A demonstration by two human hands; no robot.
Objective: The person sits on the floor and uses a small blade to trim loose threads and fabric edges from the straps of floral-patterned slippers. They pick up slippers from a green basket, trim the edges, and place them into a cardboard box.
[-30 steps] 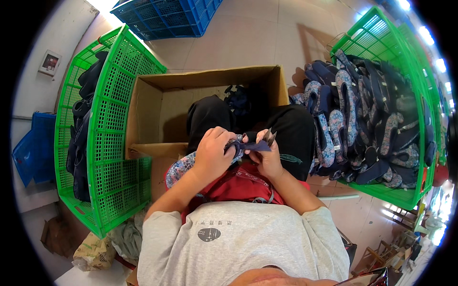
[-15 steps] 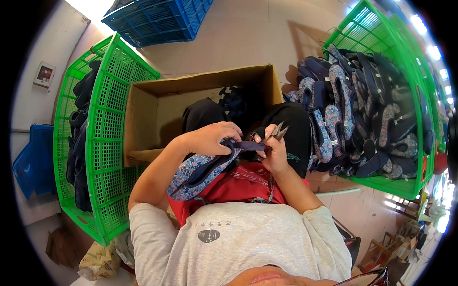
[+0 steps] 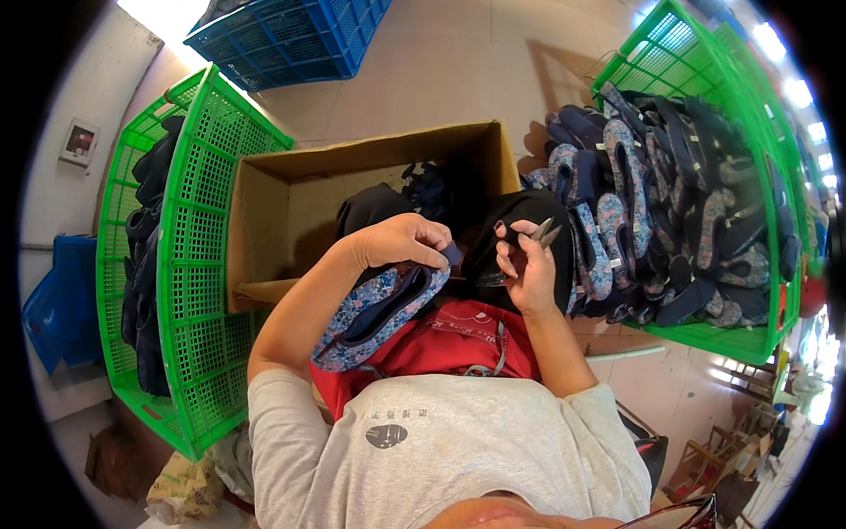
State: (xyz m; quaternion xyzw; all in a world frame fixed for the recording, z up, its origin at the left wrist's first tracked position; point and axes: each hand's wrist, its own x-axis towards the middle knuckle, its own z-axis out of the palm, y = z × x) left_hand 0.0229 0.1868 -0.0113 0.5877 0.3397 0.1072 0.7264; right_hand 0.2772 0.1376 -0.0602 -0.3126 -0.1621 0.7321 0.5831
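My left hand [image 3: 407, 242] pinches one end of a blue floral cloth slipper [image 3: 352, 322] with a navy lining. The slipper hangs slanting over my lap, its other end low beside my left forearm. A short navy edge [image 3: 453, 256] sticks out at my fingertips. To the right, my right hand [image 3: 529, 273] is closed round a pair of scissors [image 3: 548, 233], blades up and slightly parted, apart from the slipper. My fingers partly hide the handles. Beneath both hands lies a red apron [image 3: 449, 339] across my lap.
A cardboard box [image 3: 291, 198] holding dark pieces [image 3: 429, 187] stands ahead, round my knees. At left is a green crate [image 3: 198, 220] of dark items; at right, a green crate [image 3: 696, 339] heaped with floral and navy slippers [image 3: 626, 194]. A blue crate [image 3: 291, 44] sits farther off.
My right hand has let go of the navy strip at the slipper's end and moved up and right with the scissors. My left hand has shifted slightly up, still holding the slipper.
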